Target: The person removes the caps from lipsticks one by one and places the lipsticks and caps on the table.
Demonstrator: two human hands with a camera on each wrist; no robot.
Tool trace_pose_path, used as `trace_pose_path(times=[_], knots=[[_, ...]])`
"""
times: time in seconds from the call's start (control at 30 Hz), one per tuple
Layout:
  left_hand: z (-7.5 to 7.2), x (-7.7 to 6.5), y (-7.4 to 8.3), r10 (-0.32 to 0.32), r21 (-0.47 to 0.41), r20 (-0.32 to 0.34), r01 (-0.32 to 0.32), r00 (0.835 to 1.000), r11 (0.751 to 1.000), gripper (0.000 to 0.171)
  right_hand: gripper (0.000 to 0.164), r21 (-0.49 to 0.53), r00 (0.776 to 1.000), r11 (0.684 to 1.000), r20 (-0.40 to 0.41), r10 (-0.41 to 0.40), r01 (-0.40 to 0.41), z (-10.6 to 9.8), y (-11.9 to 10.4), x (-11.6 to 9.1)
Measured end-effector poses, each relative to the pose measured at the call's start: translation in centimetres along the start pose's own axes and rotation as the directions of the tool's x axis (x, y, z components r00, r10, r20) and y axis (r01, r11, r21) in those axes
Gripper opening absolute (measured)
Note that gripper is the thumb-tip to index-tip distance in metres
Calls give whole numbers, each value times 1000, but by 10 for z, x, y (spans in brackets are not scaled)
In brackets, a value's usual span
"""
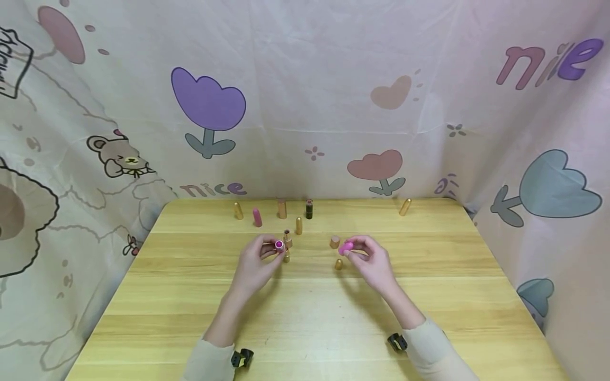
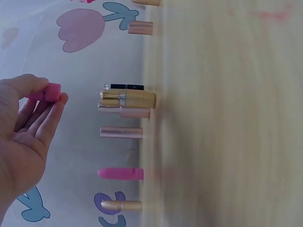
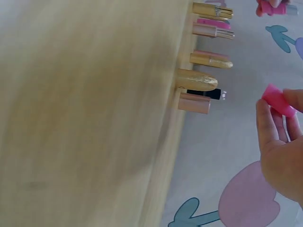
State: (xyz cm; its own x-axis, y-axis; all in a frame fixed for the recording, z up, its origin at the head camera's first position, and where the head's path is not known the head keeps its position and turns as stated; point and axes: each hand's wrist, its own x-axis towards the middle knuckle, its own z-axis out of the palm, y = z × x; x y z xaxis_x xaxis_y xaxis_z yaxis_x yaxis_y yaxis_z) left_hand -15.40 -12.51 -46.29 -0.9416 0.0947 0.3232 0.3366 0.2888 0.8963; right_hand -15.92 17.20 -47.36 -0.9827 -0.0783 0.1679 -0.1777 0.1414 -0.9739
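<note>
Pink lipstick tube (image 1: 280, 246), uncapped, is raised above the wooden counter (image 1: 333, 328) in the person's left hand (image 1: 254, 265), pinched between thumb and fingers. Its long axis stands close to upright, with the pale collar (image 3: 292, 9) uppermost, as the right wrist view shows. Opposite, the right hand (image 1: 374, 265) grips a pink cap (image 1: 346, 247) between thumb and fingertips, also clear of the counter. The governing relation is sideways: the cap lies directly to the right of the tube, at much the same depth from the person, with a plain gap between the two. Their axes disagree, the cap slanting so that its lower end points down and toward the left hand; which of its ends is hollow cannot be told from here. In the gap, nearer the right hand, stand a rose-gold cap (image 1: 335, 242) and a short gold cap (image 1: 339, 264). Close by the left hand stand an uncapped gold lipstick (image 1: 287, 256) and an uncapped rose-gold lipstick (image 1: 288, 240). Judged by position, neither hand is favoured, each already having one pink part, and bringing these together would call for inward travel and a change of tilt.
</note>
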Motion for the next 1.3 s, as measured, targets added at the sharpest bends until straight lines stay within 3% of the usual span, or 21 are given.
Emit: trace_pose_path(times=[0.4, 0.7, 0.97, 1.3], knots=[[-6, -12, -12, -114, 95, 106, 105, 988, 990, 34, 34, -123, 989, 990, 119, 88, -73, 1, 11, -8], [-3, -12, -23, -195, 139, 149, 174, 969, 975, 30, 28, -195, 968, 981, 241, 70, -22, 0, 18, -10], [-1, -7, -31, -239, 227, 204, 191, 949, 955, 27, 25, -317, 936, 946, 346, 56, 60, -3, 22, -10], [0, 3, -38, -275, 319, 279, 181, 920, 930, 23, 27, -364, 923, 930, 373, 93, 53, -4, 23, -10]])
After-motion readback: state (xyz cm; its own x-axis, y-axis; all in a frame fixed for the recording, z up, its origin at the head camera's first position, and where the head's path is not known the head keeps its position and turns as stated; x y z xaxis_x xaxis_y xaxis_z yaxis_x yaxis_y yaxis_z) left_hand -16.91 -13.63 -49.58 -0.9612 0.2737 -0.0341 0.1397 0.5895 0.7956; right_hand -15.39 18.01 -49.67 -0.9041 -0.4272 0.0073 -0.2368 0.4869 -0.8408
